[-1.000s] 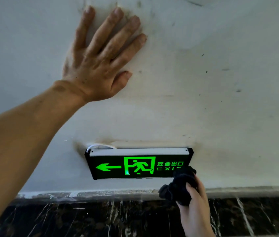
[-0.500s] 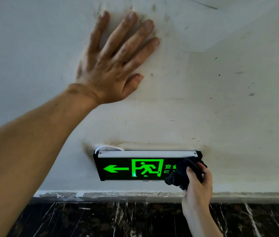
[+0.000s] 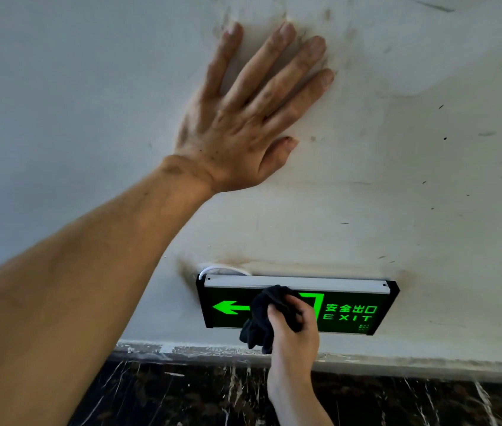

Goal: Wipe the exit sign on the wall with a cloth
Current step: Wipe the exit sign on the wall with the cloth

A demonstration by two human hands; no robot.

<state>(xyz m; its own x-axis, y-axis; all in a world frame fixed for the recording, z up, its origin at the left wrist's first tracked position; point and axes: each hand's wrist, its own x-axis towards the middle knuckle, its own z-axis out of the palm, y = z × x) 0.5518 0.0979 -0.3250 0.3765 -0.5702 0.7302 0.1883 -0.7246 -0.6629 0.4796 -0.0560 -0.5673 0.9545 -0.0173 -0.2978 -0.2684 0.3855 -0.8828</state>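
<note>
Nearest, a bare forearm reaches up from the lower left, and the left hand lies flat with fingers spread on the scuffed white wall, grasping nothing. Lower down, the right hand is clenched around a bunched black cloth, pressed on the middle of the exit sign. The cloth hides most of the running-figure panel. Still readable in green are a left-pointing arrow, four Chinese characters and the word "EXIT". A white cable loops at the sign's top left corner. Below runs a dark marbled skirting.
</note>
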